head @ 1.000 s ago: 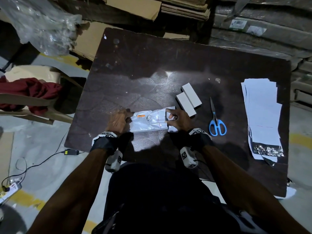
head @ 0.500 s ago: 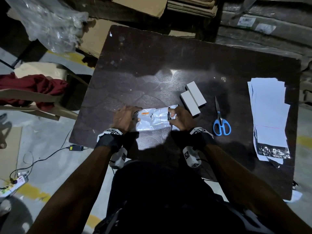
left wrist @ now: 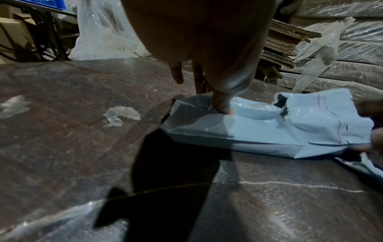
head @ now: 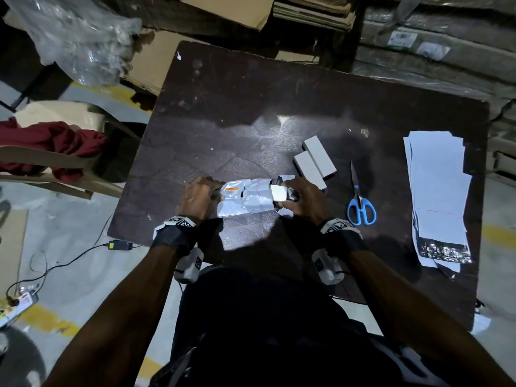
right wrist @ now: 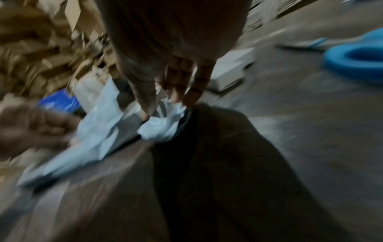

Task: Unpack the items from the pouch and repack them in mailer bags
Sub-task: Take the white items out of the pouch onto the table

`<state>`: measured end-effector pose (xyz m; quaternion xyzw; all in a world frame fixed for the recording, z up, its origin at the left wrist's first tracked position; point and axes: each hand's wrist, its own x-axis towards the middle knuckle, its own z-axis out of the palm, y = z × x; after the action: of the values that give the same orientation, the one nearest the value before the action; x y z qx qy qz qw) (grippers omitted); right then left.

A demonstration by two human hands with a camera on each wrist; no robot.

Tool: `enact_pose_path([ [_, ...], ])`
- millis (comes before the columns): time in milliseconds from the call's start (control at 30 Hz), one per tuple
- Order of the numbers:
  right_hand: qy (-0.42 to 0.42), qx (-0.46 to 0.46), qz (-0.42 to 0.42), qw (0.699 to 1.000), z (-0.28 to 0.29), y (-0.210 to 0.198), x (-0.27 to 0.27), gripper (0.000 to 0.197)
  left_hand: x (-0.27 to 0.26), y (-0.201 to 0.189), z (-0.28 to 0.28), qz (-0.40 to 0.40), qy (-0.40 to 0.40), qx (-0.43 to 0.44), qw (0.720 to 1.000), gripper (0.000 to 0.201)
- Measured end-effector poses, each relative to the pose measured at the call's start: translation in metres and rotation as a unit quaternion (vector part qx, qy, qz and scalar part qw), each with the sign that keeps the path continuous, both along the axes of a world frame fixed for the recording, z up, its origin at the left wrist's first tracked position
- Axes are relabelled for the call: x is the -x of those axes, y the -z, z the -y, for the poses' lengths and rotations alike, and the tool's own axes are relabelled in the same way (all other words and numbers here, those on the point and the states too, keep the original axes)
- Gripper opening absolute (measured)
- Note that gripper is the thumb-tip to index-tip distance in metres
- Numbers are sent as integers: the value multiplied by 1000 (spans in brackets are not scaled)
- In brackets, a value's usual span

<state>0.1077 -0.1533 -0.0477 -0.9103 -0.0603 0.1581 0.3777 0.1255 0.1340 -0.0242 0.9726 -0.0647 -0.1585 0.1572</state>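
A crumpled white plastic pouch (head: 245, 201) lies on the dark table (head: 251, 107) near its front edge. My left hand (head: 199, 195) grips the pouch's left end, and in the left wrist view the thumb (left wrist: 221, 104) presses down on the pouch (left wrist: 259, 131). My right hand (head: 289, 196) pinches the end of a small white box (head: 277, 192) showing at the pouch's torn right mouth. The right wrist view is blurred, with bunched plastic (right wrist: 161, 127) under the right hand (right wrist: 163, 104). Two more white boxes (head: 318, 160) lie side by side just beyond the right hand.
Blue-handled scissors (head: 360, 205) lie right of the hands. A stack of flat white mailer bags (head: 438, 196) sits along the table's right side. A chair with a red cloth (head: 50, 146) stands on the left. Cardboard and clear plastic wrap (head: 78, 37) are piled behind.
The end of a white box has come into sight at the pouch's right mouth, in my right hand. My left hand keeps its hold on the pouch's left end.
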Motion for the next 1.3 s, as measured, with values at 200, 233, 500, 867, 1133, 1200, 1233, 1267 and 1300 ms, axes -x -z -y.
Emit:
enact_pose_path([
  [200,141,-25,39,989,60,-12,20,48,13,0,-23,47,3,-34,998,38],
  [233,159,-13,37,987,66,-13,22,47,17,-1,-27,57,4,-30,998,42],
  [500,157,150,11,976,23,-24,5,44,39,5,-43,32,37,-42,998,67],
  [867,99,139,16,985,-5,-16,4,32,59,-9,-48,-57,-109,2,992,53],
  [1133,55,15,-72,996,-52,-8,13,14,57,2,-57,-80,-165,86,979,40],
  [1200,79,18,-73,994,-56,-3,14,17,57,3,-56,-80,-172,83,978,40],
  [1233,93,23,-71,993,-58,-1,15,21,57,4,-55,-79,-184,88,976,39],
  [1267,110,31,-66,991,-59,2,16,25,57,4,-53,-76,-198,98,972,38],
  [1300,129,39,-61,989,-59,4,16,28,57,5,-53,-73,-213,101,969,38],
])
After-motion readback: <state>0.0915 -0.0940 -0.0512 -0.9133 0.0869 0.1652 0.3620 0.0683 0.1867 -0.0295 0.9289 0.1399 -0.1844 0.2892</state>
